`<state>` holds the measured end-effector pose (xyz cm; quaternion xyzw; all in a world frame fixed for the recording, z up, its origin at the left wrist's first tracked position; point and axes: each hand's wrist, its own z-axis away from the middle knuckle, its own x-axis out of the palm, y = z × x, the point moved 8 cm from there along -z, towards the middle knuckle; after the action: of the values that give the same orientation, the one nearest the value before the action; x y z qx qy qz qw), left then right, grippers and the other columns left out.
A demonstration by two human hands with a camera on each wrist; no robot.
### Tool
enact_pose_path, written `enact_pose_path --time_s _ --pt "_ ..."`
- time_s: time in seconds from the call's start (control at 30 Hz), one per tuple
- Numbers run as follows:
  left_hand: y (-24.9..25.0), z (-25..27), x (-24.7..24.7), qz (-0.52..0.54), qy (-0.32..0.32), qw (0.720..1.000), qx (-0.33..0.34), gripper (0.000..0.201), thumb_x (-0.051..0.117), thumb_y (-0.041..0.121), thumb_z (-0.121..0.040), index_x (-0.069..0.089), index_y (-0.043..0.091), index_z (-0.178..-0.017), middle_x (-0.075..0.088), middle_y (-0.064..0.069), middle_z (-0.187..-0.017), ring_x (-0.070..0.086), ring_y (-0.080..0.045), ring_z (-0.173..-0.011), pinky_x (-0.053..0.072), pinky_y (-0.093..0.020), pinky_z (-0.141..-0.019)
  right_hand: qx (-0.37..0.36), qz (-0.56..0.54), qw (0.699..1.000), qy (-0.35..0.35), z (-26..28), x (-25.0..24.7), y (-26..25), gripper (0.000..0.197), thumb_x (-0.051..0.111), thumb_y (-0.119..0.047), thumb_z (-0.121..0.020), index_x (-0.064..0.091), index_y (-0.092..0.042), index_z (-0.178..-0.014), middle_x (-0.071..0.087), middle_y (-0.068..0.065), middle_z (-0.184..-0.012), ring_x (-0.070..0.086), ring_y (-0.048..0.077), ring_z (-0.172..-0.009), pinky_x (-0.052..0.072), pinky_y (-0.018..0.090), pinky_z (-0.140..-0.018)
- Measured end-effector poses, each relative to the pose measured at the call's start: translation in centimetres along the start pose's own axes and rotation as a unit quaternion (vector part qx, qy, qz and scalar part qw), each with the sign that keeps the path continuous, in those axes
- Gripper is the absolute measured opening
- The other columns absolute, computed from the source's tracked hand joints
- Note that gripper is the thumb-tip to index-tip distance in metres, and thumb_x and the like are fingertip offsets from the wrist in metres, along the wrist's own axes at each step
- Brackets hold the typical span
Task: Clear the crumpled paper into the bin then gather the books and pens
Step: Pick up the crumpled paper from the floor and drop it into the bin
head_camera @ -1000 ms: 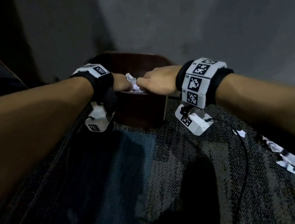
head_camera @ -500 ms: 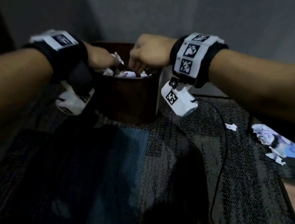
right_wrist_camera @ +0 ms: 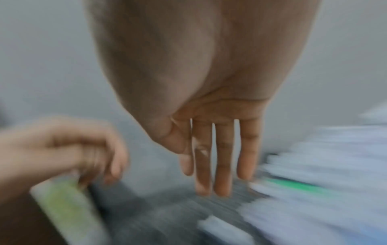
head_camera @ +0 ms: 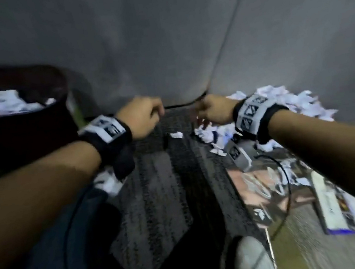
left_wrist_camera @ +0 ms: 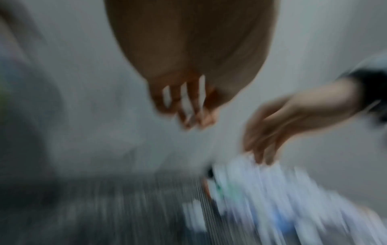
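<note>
A dark bin (head_camera: 35,136) stands at the left with crumpled paper (head_camera: 1,104) inside. A large pile of crumpled paper (head_camera: 281,103) lies on the carpet at the right, against the wall. My left hand (head_camera: 155,114) hovers over the carpet between bin and pile, fingers (left_wrist_camera: 188,114) loosely curled and empty. My right hand (head_camera: 205,112) is at the pile's left edge, its fingers (right_wrist_camera: 222,165) straight, pointing down and holding nothing. Two books lie near me at the right: one with a pinkish cover (head_camera: 269,192), one white with a blue edge (head_camera: 340,209).
A small paper scrap (head_camera: 176,135) lies on the patterned carpet (head_camera: 157,194) between my hands. More paper (head_camera: 108,182) shows under my left wrist. A grey wall (head_camera: 159,45) closes the far side. A greenish flat object (right_wrist_camera: 67,207) stands beside the bin. Both wrist views are motion-blurred.
Both hands have left the bin and swung right and down toward the paper pile. The paper they held over the bin is gone from them. The view has turned right.
</note>
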<state>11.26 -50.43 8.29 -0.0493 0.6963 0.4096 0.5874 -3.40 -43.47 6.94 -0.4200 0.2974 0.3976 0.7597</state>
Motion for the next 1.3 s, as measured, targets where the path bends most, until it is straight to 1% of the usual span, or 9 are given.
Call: enact_pose_path --time_s 0.13,0.27,0.43,0.6,0.77,0.93,1.03,1.13,1.3 --pt "-2.8 -1.9 13.7 -0.048 -0.131 0.988 -0.072 0.038 0.051 0.006 -0.087 0.058 0.014 -0.123 0.055 -0.017 -0.117 0.055 -0.036 -0.109 0.043 -0.034 -0.092 0.106 0.049 0.992 -0.05 4.9 3.3 12.9 0.022 0.052 -0.012 -0.093 0.071 -0.007 -0.103 0.072 0.014 -0.101 0.068 0.024 -0.087 0.052 0.026 -0.078" --pt "-4.3 -5.8 18.7 -0.085 -0.096 0.99 -0.055 0.056 0.06 0.014 -0.088 0.042 0.021 -0.14 0.037 -0.014 -0.14 0.044 -0.04 -0.122 0.038 -0.041 -0.105 0.084 0.104 0.991 0.007 4.8 3.8 17.4 0.033 0.054 -0.019 -0.093 0.059 -0.011 -0.125 0.062 0.013 -0.123 0.059 0.03 -0.11 0.044 0.033 -0.09" --pt "-5.4 -8.6 19.8 -0.112 -0.079 0.988 -0.072 0.02 0.06 0.016 -0.089 0.057 0.011 -0.109 0.046 -0.016 -0.114 0.049 -0.042 -0.103 0.044 -0.047 -0.09 -0.011 0.137 0.986 0.092 -1.7 4.7 15.1 0.07 0.066 -0.031 -0.082 0.037 -0.019 -0.145 0.034 0.015 -0.145 0.042 0.034 -0.126 0.041 0.039 -0.102" --pt "-6.4 -9.2 20.3 -0.064 -0.104 0.987 -0.107 0.013 0.063 0.014 -0.088 0.059 0.007 -0.097 0.045 -0.015 -0.109 0.053 -0.036 -0.1 0.045 -0.041 -0.087 0.018 0.247 0.968 0.049 -7.0 8.5 13.0 0.103 0.059 -0.068 -0.073 0.002 -0.036 -0.152 -0.003 0.016 -0.16 0.016 0.044 -0.142 0.022 0.055 -0.114" --pt "-7.2 -9.9 20.5 -0.021 -0.099 0.988 -0.118 0.007 0.063 0.012 -0.088 0.059 0.007 -0.092 0.042 -0.009 -0.099 0.053 -0.03 -0.096 0.042 -0.036 -0.085 0.062 0.197 0.976 0.067 -7.8 10.1 13.4 0.045 0.044 -0.033 -0.096 0.034 -0.02 -0.138 0.029 0.016 -0.141 0.032 0.039 -0.126 0.036 0.051 -0.097" --pt "-6.2 -10.0 19.6 -0.038 -0.124 0.984 -0.125 0.008 0.063 0.01 -0.088 0.057 0.009 -0.085 0.043 -0.008 -0.094 0.055 -0.033 -0.091 0.046 -0.038 -0.084 -0.008 0.108 0.991 0.078 -6.3 9.6 13.5 0.038 0.053 0.0 -0.079 0.049 -0.009 -0.116 0.042 0.017 -0.117 0.044 0.035 -0.106 0.042 0.04 -0.073" --pt "-3.4 -11.3 17.7 -0.04 -0.092 0.988 -0.117 0.016 0.052 -0.004 -0.083 0.046 0.01 -0.087 0.057 -0.016 -0.092 0.059 -0.037 -0.086 0.05 -0.045 -0.08 0.003 -0.005 0.986 0.167 -4.6 7.2 14.5 0.03 0.05 -0.004 -0.07 0.062 -0.008 -0.098 0.055 0.016 -0.097 0.055 0.033 -0.093 0.043 0.034 -0.067" --pt "0.7 -14.3 16.0 -0.002 -0.026 0.997 -0.078 0.033 0.044 -0.009 -0.075 0.04 0.007 -0.104 0.06 -0.019 -0.093 0.059 -0.037 -0.082 0.05 -0.049 -0.079 0.062 -0.063 0.969 0.23 -3.2 5.3 16.6 0.015 0.055 -0.031 -0.07 0.054 -0.017 -0.076 0.061 0.009 -0.077 0.06 0.03 -0.076 0.045 0.03 -0.061" --pt "2.2 -18.3 18.0 -0.14 -0.071 0.985 -0.069 0.035 0.048 0.02 -0.093 0.045 0.007 -0.124 0.05 -0.022 -0.122 0.048 -0.041 -0.113 0.043 -0.047 -0.091 0.14 -0.035 0.945 0.292 -3.9 0.8 19.8 0.027 0.062 -0.047 -0.08 0.057 -0.022 -0.09 0.061 0.001 -0.071 0.059 0.025 -0.071 0.045 0.027 -0.063"
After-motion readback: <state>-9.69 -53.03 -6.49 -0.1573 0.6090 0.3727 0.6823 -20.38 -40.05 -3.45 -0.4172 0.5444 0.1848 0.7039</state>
